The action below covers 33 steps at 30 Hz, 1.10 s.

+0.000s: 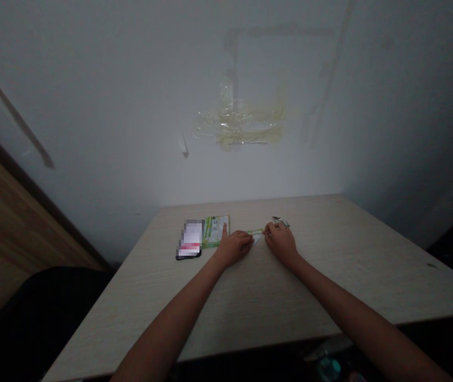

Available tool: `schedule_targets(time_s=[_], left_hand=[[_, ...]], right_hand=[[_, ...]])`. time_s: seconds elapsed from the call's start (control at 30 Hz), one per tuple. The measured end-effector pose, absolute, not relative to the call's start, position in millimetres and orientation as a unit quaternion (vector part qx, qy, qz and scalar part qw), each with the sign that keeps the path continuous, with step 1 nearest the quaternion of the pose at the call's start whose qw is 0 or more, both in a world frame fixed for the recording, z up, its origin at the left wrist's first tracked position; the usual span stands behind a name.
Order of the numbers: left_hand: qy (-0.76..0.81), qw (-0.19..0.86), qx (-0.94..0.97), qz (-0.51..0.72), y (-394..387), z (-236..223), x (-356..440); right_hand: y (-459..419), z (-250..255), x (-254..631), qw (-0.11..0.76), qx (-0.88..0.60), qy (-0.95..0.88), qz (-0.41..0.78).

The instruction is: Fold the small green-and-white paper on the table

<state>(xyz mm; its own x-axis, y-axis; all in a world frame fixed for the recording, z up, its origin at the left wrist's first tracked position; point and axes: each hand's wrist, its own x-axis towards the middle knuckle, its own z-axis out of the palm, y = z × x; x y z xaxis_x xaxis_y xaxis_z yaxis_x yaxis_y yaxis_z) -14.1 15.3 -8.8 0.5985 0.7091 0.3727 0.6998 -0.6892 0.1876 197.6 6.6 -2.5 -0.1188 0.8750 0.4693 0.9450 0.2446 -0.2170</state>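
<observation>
- While both hands meet over small paper pieces toward the table's [226, 302] far edge, the work appears to be partway along.
- Between the fingertips lies a narrow green-and-white paper strip [255, 232], with a white part showing below it; it sits nearer the table's far edge than its near one.
- The left hand [234, 248], fingers bent, is at the strip's left end, one digit extended over a green-and-white printed sheet [216, 227]. The right hand [281, 243], fingers drawn together, is at the other end. Whether either pinches the paper or only presses it cannot be told.
- Just beyond the right hand, toward the far edge, rests a small printed scrap [281, 220], its shape too small to read.
- Toward the table's far left corner, a smartphone [190, 244] lies beside the sheet, its screen lit and partly blurred.
- As for progress, the strip seems unfinished, by judgement, since both hands are on it; the sheet and scrap lie apart from it.
</observation>
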Motion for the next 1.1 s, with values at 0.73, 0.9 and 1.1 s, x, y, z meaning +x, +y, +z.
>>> schedule_targets(time_s=[0.73, 0.9, 1.1], left_hand=[[0.402, 0.034, 0.887, 0.223, 11.3, -7.7, -16.2], [0.409, 0.034, 0.885, 0.219, 11.9, -8.6, -15.8], [0.412, 0.039, 0.885, 0.215, 12.1, -7.7, -15.2]], right_hand=[[6.4, -8.0, 202.0, 0.307, -0.472, -0.825, 0.044], [5.7, -7.3, 203.8, 0.312, -0.439, -0.84, 0.07], [2.2, -4.9, 202.5, 0.308, -0.411, -0.852, 0.098]])
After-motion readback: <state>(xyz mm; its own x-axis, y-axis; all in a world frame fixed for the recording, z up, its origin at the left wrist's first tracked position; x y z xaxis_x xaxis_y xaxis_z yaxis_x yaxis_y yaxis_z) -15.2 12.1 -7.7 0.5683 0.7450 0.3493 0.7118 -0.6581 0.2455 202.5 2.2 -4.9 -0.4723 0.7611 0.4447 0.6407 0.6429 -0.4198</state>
